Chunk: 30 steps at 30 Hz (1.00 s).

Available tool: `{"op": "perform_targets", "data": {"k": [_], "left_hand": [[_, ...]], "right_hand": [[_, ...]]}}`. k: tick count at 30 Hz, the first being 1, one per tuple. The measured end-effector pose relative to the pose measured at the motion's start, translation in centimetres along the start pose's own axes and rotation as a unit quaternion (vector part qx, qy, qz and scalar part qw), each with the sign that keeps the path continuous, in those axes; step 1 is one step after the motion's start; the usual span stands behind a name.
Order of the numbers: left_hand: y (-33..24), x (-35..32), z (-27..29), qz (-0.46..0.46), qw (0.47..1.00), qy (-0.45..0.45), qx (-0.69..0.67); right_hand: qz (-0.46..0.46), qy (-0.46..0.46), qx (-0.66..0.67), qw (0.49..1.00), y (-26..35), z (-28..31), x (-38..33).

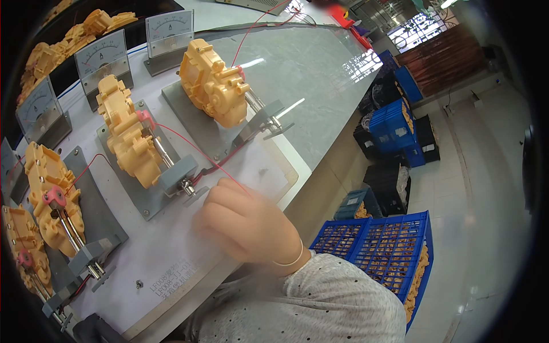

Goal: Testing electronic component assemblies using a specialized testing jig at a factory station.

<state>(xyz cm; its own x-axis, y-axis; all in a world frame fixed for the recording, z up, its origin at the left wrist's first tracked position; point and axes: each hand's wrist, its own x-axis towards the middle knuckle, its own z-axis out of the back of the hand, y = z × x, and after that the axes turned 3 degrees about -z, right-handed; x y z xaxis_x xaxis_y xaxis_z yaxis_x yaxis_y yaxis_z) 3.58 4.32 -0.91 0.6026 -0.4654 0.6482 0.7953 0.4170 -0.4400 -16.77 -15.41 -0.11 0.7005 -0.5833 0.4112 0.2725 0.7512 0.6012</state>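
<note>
My left hand [247, 224] is curled into a loose fist on the white table sheet [171, 268], blurred, just right of the metal clamp handle [186, 186] of the second grey fixture [150, 200]. That fixture holds a yellow plastic gearbox [128, 134] with a pink cap [144, 117]. A thin red wire [189, 146] runs from the cap to the top of my hand; whether my fingers pinch it is hidden. A second yellow gearbox [213, 83] sits clamped on the fixture behind it. My right hand is out of view.
Two more yellow gearboxes [48, 194] sit clamped at the left. Analog meters [103, 60] stand along the table's back, with loose yellow housings [86, 28] behind them. Blue crates [389, 251] of yellow parts stand on the floor to the right, and darker crates [394, 128] beyond.
</note>
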Motion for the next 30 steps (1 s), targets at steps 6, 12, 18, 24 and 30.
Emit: {"op": "perform_targets", "data": {"k": [6, 12, 18, 24, 30], "left_hand": [[-0.1, 0.0, 0.1, 0.001, 1.0, -0.004, 0.015], [-0.3, 0.3, 0.2, -0.015, 1.0, 0.018, -0.019], [0.1, 0.0, 0.0, 0.006, 1.0, -0.003, -0.013], [0.0, 0.0, 0.1, 0.016, 0.999, -0.001, -0.028], [0.3, -0.2, -0.3, 0.013, 0.999, -0.005, -0.039]], "right_hand": [[0.056, 0.0, -0.026, 0.998, -0.3, 0.5, -0.3], [-0.129, -0.209, -0.13, 0.961, -3.4, 3.8, -2.4], [-0.108, -0.205, -0.055, 0.971, -5.1, 3.1, -2.5], [-0.094, -0.219, -0.044, 0.97, -5.1, 3.3, -2.9], [-0.166, -0.175, 0.035, 0.97, -5.0, 4.1, -3.2]]}}
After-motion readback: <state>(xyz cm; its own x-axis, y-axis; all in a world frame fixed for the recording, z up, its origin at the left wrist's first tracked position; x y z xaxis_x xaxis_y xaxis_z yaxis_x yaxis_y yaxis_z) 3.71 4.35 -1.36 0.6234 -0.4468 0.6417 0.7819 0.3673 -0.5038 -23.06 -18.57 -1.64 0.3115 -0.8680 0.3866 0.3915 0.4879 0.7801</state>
